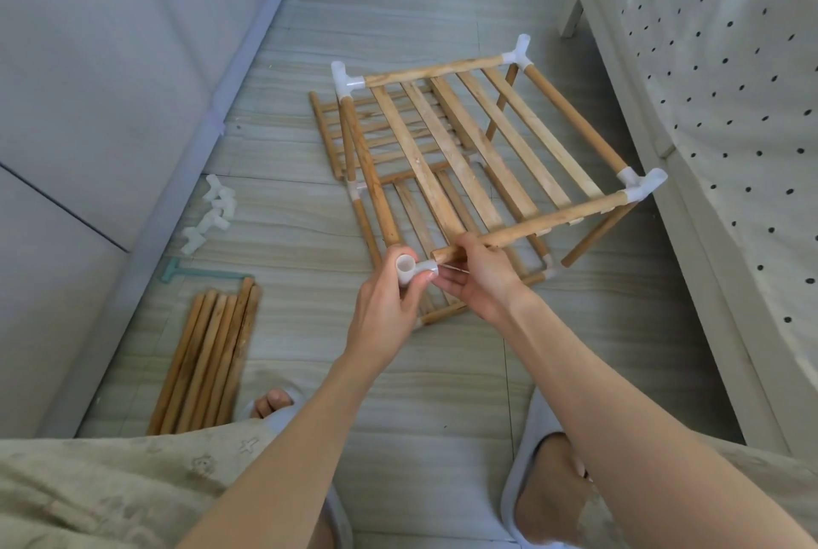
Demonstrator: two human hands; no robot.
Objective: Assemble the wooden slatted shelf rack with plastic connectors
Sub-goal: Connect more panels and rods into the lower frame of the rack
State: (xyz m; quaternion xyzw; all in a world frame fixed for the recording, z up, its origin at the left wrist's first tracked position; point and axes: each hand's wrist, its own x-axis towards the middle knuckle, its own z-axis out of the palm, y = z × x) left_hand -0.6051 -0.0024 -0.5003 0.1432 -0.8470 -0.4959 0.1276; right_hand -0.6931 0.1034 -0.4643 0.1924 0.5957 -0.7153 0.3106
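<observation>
The left hand (389,305) grips a connector (409,271). The right hand (480,282) pinches a rack (482,150) rod end.

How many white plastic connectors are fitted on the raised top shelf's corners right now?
3: far-left corner, far-right corner, near-right corner. The fourth white plastic connector is in the left hand, not yet fitted.

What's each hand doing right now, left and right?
Left hand: grip closed on a white plastic connector.
Right hand: grip closed on the bare end of the upper shelf's front rail.
</observation>
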